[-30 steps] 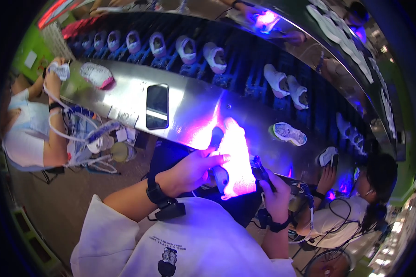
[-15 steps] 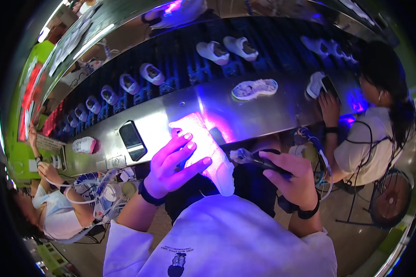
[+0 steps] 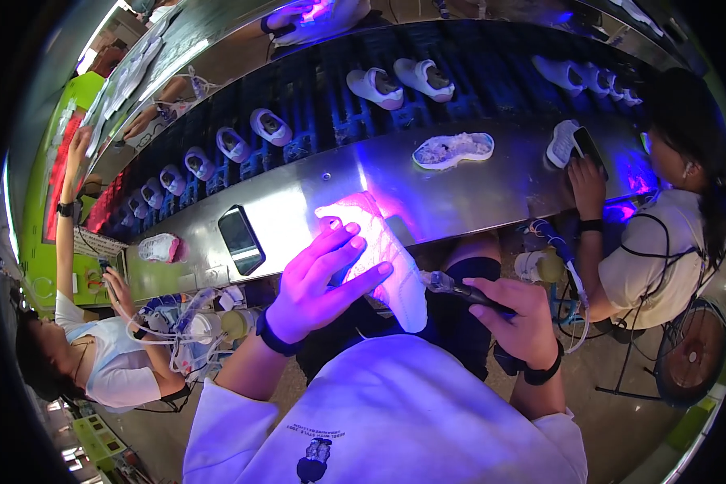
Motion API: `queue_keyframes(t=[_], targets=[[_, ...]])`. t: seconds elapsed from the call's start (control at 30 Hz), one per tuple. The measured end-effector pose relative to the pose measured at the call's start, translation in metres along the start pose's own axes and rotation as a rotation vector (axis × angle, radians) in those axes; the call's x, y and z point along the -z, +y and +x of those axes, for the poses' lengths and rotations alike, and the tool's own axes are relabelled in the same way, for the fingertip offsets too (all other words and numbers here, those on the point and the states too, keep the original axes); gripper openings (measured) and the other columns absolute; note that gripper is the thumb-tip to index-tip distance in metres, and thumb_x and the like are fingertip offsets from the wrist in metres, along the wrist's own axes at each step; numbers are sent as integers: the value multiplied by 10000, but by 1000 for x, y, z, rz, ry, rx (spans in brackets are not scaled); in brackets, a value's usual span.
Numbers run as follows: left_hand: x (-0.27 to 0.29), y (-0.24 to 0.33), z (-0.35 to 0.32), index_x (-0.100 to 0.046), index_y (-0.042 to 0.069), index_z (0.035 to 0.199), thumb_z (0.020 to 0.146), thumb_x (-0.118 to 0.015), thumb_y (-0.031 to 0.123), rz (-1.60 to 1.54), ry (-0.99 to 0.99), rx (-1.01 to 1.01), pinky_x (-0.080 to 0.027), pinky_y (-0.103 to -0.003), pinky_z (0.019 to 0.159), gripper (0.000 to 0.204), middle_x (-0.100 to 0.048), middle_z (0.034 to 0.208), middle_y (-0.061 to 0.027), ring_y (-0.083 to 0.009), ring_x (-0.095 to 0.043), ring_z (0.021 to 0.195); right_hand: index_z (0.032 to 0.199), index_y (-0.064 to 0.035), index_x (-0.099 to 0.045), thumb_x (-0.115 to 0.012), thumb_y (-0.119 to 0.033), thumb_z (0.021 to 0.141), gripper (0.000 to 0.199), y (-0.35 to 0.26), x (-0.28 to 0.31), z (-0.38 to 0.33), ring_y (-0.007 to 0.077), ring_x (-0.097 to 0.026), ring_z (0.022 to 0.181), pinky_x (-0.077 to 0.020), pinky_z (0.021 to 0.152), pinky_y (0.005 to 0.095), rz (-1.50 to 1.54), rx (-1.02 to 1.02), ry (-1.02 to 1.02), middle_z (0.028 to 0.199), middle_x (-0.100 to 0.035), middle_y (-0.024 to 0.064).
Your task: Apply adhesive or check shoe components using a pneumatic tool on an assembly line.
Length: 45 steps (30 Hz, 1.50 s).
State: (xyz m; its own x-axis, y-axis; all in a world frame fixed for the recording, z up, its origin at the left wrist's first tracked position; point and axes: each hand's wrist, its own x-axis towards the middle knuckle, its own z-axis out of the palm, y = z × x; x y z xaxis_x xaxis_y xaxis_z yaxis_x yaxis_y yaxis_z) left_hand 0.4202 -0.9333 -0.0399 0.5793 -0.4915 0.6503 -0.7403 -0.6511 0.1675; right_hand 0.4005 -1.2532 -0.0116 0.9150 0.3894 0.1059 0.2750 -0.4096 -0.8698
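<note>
My left hand [image 3: 321, 282] lies on a white shoe upper [image 3: 379, 250], fingers spread over its side and holding it against the edge of the steel bench [image 3: 460, 198]. The shoe glows pink under violet light. My right hand [image 3: 515, 310] is closed around a dark pen-shaped tool [image 3: 460, 289], whose pale tip points at the shoe's near end. A black band sits on each of my wrists.
A black phone [image 3: 240, 239] lies on the bench left of the shoe. A shoe sole [image 3: 453, 150] rests farther right. Several white shoes [image 3: 395, 82] ride a dark conveyor behind. One person sits at my left [image 3: 105, 355], another at my right [image 3: 661, 218].
My view has swung from one side toward the other, so the bench now runs the opposite way. My left hand stays on the shoe and my right hand keeps the tool.
</note>
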Motion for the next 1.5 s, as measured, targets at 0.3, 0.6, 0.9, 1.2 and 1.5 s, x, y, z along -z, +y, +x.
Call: queue_keyframes(t=[0.3,0.6,0.9,1.2,1.5], targets=[[-13,4,-12,-794,235,1143,674,-842,18,-26,58,210,-588,-483,989,519,-638,1117,-91,-324,-694,1081,1221,-78,-732,-792,6,792,441,11,-18,14,223,-536,591,-432,555,326,21,11,46,720,-580,96],[11,-14,-21,-790,224,1158,775,-823,152,117,265,-49,-570,-497,1005,391,-606,1202,-106,-324,-657,1113,1230,-39,-728,-796,0,796,441,13,-14,9,214,-688,742,-532,725,305,74,-103,-108,883,-738,129],[-1,-15,-30,-600,-28,1352,820,-830,145,-980,227,882,-500,-369,1008,605,-678,1244,-123,-215,-643,1145,1255,-108,-729,-773,-24,822,444,-13,-13,55,278,-671,724,-532,671,352,-239,55,98,867,-695,108],[5,-16,-25,-567,-84,1373,940,-685,365,-1517,103,1245,-548,-324,935,635,-704,1189,-123,-171,-689,1057,1239,-193,-738,-708,-42,796,469,-10,-5,76,224,-648,734,-535,646,362,-647,348,116,838,-648,36],[-4,-2,8,-566,-88,1351,951,-655,402,-1539,-11,1246,-556,-320,911,638,-702,1156,-137,-190,-701,1036,1191,-200,-769,-742,-53,738,477,-1,-3,38,200,-649,702,-534,608,337,-443,436,-112,806,-643,10]])
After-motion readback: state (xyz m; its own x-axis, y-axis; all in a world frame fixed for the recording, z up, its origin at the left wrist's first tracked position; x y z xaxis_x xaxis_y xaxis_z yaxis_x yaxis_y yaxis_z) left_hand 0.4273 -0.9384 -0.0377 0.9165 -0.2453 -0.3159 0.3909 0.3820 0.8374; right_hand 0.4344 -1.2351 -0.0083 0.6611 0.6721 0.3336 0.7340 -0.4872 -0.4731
